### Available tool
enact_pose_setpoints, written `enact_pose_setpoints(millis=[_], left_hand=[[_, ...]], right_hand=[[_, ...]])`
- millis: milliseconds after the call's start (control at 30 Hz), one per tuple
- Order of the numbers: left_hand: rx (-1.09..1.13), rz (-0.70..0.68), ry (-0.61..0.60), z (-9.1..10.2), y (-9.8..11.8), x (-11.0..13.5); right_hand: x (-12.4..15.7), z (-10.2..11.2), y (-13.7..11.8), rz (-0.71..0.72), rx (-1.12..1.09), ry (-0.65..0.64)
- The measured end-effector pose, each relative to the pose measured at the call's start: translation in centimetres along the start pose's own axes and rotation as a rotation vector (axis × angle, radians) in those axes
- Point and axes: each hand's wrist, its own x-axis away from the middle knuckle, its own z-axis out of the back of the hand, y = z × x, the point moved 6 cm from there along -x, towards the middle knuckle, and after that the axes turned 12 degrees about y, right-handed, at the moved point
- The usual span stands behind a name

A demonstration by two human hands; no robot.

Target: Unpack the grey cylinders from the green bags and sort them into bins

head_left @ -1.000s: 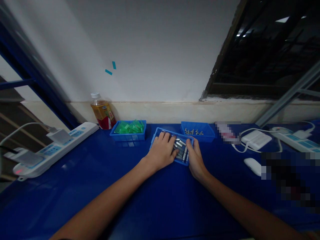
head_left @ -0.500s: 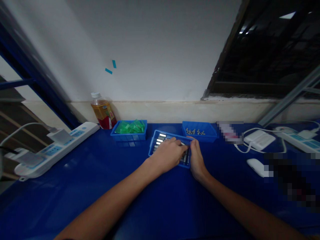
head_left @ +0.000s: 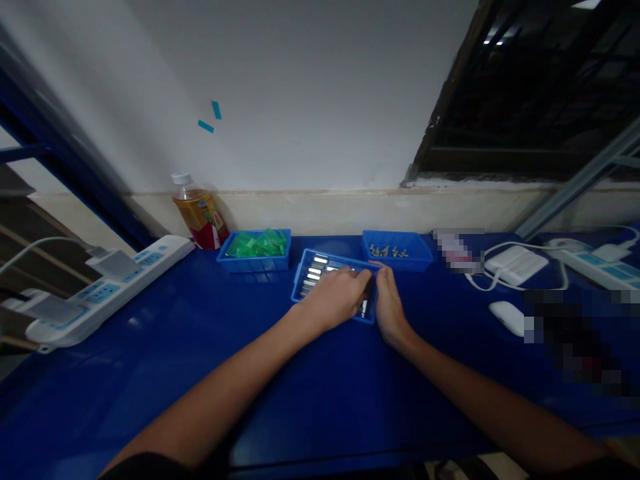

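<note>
Reaches with the left hand [head_left: 336, 297] down into a blue tray [head_left: 297, 285] of metal bars [head_left: 315, 271], over the right part, with fingers bent; cannot tell whether pinched on a bar, with the fingertips hidden. Cups the tray's right end with the right hand [head_left: 393, 308], with thumb and forefinger close together at its far right corner; cannot tell whether clamped on the rim. Has the tray askew midway across the tabletop [head_left: 300, 407], nearer the far edge. Keeps along that far edge, to the left, a blue bin [head_left: 255, 264] of green pieces [head_left: 257, 245] beside a bottle [head_left: 201, 215]; to the right, a second bin [head_left: 397, 263] of metal fittings [head_left: 383, 252]. Shows a power strip [head_left: 104, 292] along the left edge.
</note>
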Motion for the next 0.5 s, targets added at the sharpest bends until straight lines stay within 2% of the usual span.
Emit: enact_pose_setpoints(millis=[333, 500], left_hand=[[0.202, 0.000, 0.090, 0.22, 0.32, -0.13], [0.312, 0.059, 0.151, 0.79, -0.54, -0.40]], right_hand=[[-0.15, 0.10, -0.02, 0.023, 0.023, 0.026], [-0.23, 0.05, 0.19, 0.011, 0.019, 0.019]])
